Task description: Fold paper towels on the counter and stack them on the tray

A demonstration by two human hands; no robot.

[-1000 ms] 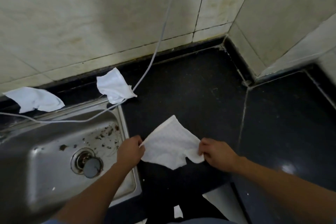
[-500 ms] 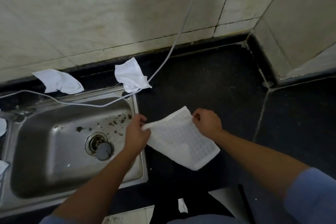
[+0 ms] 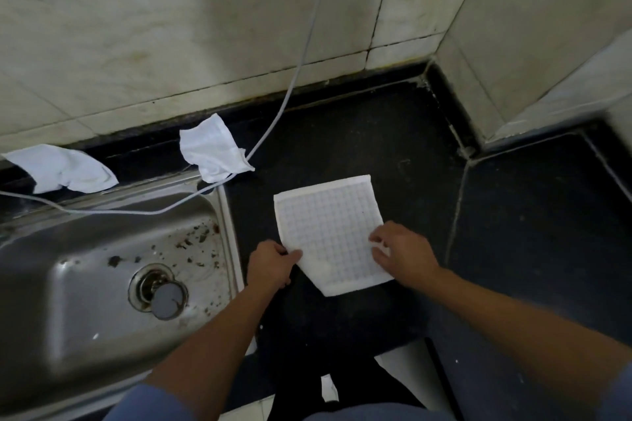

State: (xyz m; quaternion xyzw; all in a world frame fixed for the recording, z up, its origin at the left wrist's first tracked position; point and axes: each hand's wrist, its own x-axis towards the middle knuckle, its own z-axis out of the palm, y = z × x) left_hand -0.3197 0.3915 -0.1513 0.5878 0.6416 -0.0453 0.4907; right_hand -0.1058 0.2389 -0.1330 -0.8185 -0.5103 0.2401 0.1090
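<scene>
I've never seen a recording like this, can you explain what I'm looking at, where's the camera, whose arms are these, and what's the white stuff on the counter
No machine here. The camera is worn on a person's head and looks down, so the two arms rising from the bottom are that person's own. The left hand pinches the left edge of a flat, grid-patterned paper towel, thumb on top; the right hand lays its fingers on the right edge. The towel lies on a dark counter. Left of it is a steel sink, speckled with dirt, with a grey plug at its drain. A crumpled towel sits by its back corner, another crumpled towel further left. A grey cable hangs down the wall and trails across the sink. No tray is in view.
</scene>
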